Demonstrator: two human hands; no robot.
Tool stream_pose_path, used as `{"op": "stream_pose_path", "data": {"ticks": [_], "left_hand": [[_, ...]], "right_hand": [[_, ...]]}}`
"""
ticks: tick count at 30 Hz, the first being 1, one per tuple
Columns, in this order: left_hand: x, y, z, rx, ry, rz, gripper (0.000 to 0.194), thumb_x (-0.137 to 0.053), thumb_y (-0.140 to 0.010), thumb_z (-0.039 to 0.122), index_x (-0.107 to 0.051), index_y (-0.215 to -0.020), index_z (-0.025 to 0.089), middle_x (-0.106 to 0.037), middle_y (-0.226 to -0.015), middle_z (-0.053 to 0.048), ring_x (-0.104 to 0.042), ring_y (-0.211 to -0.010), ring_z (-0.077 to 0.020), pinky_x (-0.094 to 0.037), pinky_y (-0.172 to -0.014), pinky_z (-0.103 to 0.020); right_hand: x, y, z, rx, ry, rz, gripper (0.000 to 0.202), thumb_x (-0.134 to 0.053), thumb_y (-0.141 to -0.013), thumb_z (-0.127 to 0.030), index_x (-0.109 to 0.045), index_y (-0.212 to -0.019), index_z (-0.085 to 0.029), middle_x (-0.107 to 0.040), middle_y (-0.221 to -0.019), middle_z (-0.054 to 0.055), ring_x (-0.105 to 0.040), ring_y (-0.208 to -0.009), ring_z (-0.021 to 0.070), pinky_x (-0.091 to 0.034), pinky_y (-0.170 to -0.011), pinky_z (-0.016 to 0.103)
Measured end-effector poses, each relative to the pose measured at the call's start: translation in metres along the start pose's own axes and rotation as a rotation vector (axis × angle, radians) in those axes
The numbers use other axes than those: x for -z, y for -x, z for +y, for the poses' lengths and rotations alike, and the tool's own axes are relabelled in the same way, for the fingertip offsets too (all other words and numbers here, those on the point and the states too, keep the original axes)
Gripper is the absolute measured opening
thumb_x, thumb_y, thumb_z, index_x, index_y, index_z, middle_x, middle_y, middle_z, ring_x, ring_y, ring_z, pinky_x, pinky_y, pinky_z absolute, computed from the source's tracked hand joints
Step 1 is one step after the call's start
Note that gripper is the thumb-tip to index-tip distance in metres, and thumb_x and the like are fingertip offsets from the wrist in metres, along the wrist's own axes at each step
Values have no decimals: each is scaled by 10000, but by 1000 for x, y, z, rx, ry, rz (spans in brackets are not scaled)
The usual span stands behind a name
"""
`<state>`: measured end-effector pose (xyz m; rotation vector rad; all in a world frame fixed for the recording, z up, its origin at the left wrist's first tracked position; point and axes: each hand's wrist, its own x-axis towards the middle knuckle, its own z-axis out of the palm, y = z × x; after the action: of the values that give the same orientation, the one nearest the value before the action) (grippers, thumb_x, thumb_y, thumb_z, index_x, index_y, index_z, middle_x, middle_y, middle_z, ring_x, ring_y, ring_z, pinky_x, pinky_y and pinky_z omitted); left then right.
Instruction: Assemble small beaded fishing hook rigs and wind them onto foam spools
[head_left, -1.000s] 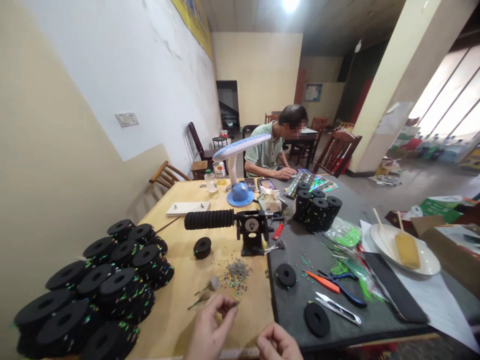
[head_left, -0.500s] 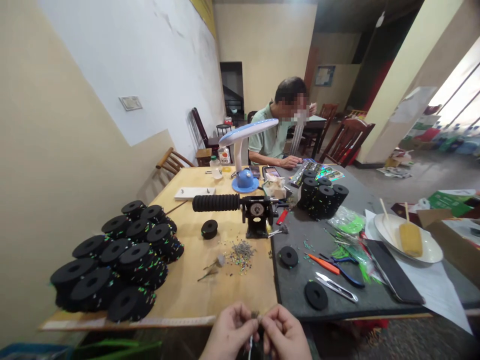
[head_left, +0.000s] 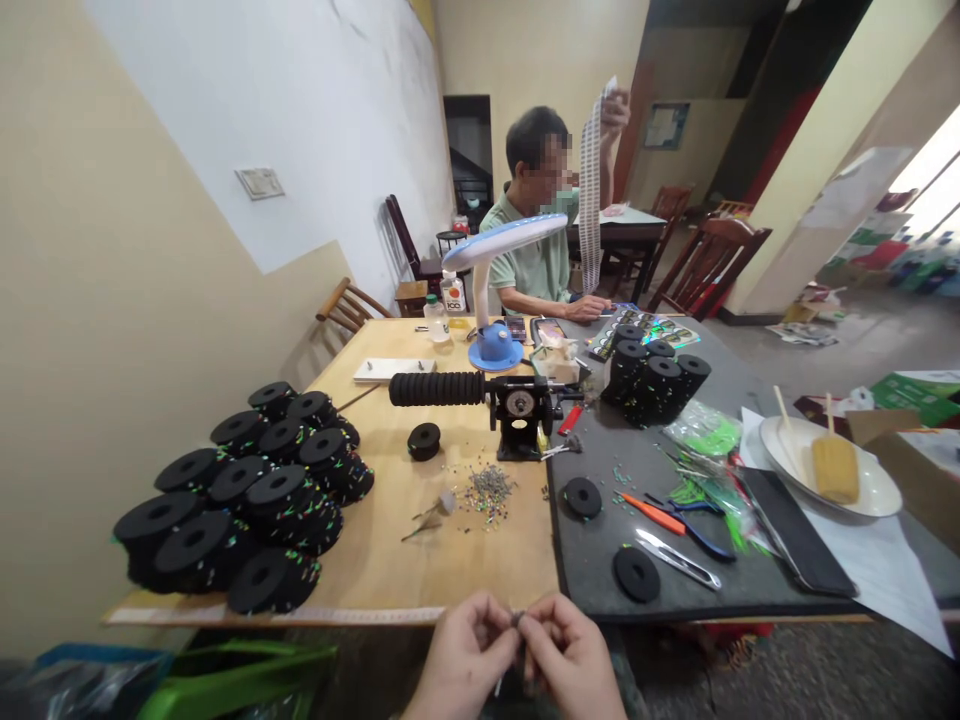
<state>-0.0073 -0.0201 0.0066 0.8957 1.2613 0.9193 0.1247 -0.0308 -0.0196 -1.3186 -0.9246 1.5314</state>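
At the near table edge, my left hand [head_left: 469, 650] and my right hand [head_left: 566, 655] meet in a pinch, fingertips nearly touching. Between them is a small dark greyish bit, too small to name, with a thin pale strand hanging below. Beyond the hands lies a heap of tiny grey and coloured beads [head_left: 487, 492]. Two thin feathery bundles [head_left: 431, 515] rest left of it. A black foam spool [head_left: 424, 441] sits farther back, beside a black winding machine [head_left: 517, 415] with a ribbed roller. Another foam spool [head_left: 636, 573] lies right of my hands.
Stacked black foam spools [head_left: 255, 490] with coloured bits fill the left side. Orange-handled tool [head_left: 652, 512], snips [head_left: 679, 560] and blue pliers [head_left: 709, 540] lie right. A desk lamp [head_left: 495, 345] stands behind. Opposite, a seated person [head_left: 525, 230] holds up a long strip [head_left: 590, 190].
My hands stay pinched together in nearly the same place. The view has shifted slightly. The person opposite has raised the strip higher, and their head has moved left.
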Motion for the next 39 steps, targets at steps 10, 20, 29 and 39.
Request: {"op": "stream_pose_path", "data": {"ticks": [10,20,29,39], "left_hand": [[2,-1,-8,-84,-66,-39,292,-777,-652,331,-534,-593,180,-584,-548,19,-564,-511,-128,-445,-531,-233],[1,1,-4,71,192,-117,463,-862,-555,456,-544,-747,180,-578,-619,49,-541,-535,-107,-414,-508,-214],[9,4,-18,142,189,-173,434,-804,-637,517,-589,-742,154,-605,-636,21,-538,-560,-109,-417,-566,-236],[12,14,-21,108,88,-76,437,-756,-673,556,-577,-743,163,-604,-629,26,-506,-536,-105,-404,-550,-231]], "right_hand": [[-2,4,-14,95,78,27,568,-681,-644,-735,-607,-629,-172,-536,-397,-29,-448,-375,108,-348,-425,228],[2,-1,18,47,-52,17,548,-670,-690,-712,-550,-682,-177,-470,-384,-80,-336,-338,57,-256,-372,174],[0,5,4,-101,-97,-53,630,-690,-560,-791,-517,-636,-189,-497,-358,-66,-292,-315,39,-178,-360,170],[5,15,18,-182,-4,-97,621,-635,-586,-811,-479,-643,-213,-471,-337,-90,-282,-296,44,-204,-354,172]]}}
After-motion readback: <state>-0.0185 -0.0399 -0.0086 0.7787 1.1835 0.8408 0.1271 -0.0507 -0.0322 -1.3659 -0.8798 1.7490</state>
